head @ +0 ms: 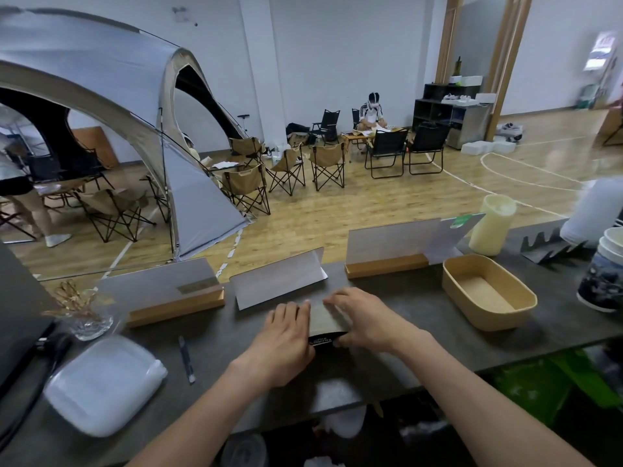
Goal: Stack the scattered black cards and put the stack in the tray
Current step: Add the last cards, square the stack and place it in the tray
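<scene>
Black cards [326,326]: gathered into one stack on the dark counter [404,298], between both hands; top face pale with glare, near edge dark with white print.
Left hand [286,328]: fingers curled against the stack's left side, pressing inward.
Right hand [362,320]: fingers draped over the top and right edge, thumb tucked at the near corner; clamped on the stack together with the left.
Tray [488,291]: tan, oblong, nothing visible inside, well to the right of the stack.
Risk, squaring: uneven squeeze likely to splay or buckle the cards; slick faces, easy to fan out.
Risk, lift: one-handed carry with a loose pinch could shed the lower cards onto the counter.
Risk, path: wooden sign stand [386,264] behind the route and tray rim [451,264] both liable to catch a low stack.
Risk, release: drop from height likely to scatter the stack inside the tray.
</scene>
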A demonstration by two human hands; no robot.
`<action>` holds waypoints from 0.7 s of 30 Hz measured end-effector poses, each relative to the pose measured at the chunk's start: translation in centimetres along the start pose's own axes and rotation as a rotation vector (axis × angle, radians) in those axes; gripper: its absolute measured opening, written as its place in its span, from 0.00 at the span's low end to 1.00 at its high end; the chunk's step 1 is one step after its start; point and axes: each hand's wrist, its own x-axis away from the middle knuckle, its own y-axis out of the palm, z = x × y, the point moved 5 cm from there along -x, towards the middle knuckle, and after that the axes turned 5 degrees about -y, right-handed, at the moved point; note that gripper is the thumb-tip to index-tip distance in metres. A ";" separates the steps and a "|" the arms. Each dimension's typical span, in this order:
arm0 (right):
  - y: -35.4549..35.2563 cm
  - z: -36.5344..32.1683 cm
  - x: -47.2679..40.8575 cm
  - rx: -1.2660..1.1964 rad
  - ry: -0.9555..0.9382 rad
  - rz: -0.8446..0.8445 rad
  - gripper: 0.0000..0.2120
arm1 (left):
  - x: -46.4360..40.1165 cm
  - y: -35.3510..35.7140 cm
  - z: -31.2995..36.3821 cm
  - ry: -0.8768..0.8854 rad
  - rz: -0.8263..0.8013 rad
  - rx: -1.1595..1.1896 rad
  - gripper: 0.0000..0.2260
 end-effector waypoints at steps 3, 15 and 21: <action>1.1 -0.1 0.5 0.008 -0.004 -0.054 0.41 | -0.2 0.7 0.4 0.009 -0.009 0.013 0.45; -4.8 13.5 9.5 0.341 0.821 0.365 0.13 | -0.1 -1.0 -1.1 0.067 0.013 0.012 0.38; -2.7 8.1 7.7 0.123 0.489 0.350 0.20 | 0.4 -7.7 -3.1 0.074 0.097 0.191 0.32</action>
